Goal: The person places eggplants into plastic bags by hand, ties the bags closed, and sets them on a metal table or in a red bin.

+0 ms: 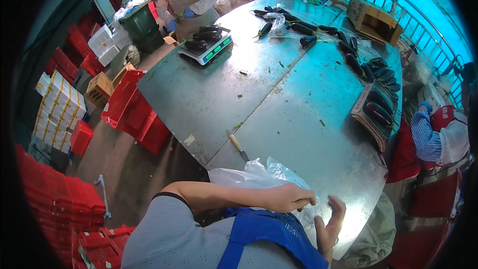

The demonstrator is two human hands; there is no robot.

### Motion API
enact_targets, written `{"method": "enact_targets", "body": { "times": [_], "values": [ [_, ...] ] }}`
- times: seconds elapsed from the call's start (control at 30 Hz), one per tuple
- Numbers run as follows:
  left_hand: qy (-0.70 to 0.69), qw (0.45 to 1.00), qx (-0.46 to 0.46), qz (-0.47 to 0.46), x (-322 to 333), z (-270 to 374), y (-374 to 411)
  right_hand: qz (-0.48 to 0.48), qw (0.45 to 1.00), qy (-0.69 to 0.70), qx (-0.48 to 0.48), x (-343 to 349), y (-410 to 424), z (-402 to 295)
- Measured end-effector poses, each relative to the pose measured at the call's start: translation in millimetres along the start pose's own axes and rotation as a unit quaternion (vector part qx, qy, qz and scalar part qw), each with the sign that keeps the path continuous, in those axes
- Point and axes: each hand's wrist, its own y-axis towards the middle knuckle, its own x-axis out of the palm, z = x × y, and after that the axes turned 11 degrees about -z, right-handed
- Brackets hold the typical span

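My left hand [293, 198] pinches the edge of a clear plastic bag [257, 175] that lies at the near edge of the metal table [276, 119]. Just right of it, my right hand [330, 220] has its thumb and fingers apart, beside the bag, with nothing seen between them. A knife with a wooden handle [236, 142] rests beyond the bag, its blade partly covered by the plastic. Eggplants [353, 63] lie in a long row along the far and right sides of the table. More eggplants sit on a digital scale [207, 48] at the far left.
A tray [360, 119] with eggplants stands at the right edge, an open cardboard box [373, 20] at the far right corner. Red crates [130, 112] stand left of the table. One person [190, 3] is beyond the scale; another [440, 134] is at the right.
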Motion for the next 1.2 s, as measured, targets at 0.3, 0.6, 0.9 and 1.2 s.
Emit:
{"method": "enact_targets", "body": {
  "times": [0.3,0.6,0.9,1.2],
  "values": [
    [-0.184,0.983,-0.022,0.021,-56.3,37.6,24.9,-0.003,0.936,-0.35,-0.027,-5.2,56.9,85.2],
    [-0.28,0.96,-0.024,0.01,-85.6,34.4,22.2,-0.049,0.998,0.038,-0.012,4.3,74.7,84.8],
    [-0.279,0.959,0.031,-0.043,-113.9,56.8,0.2,-0.163,0.949,-0.27,0.024,18.0,97.8,116.4],
    [-0.269,0.952,0.102,0.109,-148.9,30.8,-38.6,0.01,0.92,-0.376,0.109,-40.6,67.1,119.9]
  ]
}}
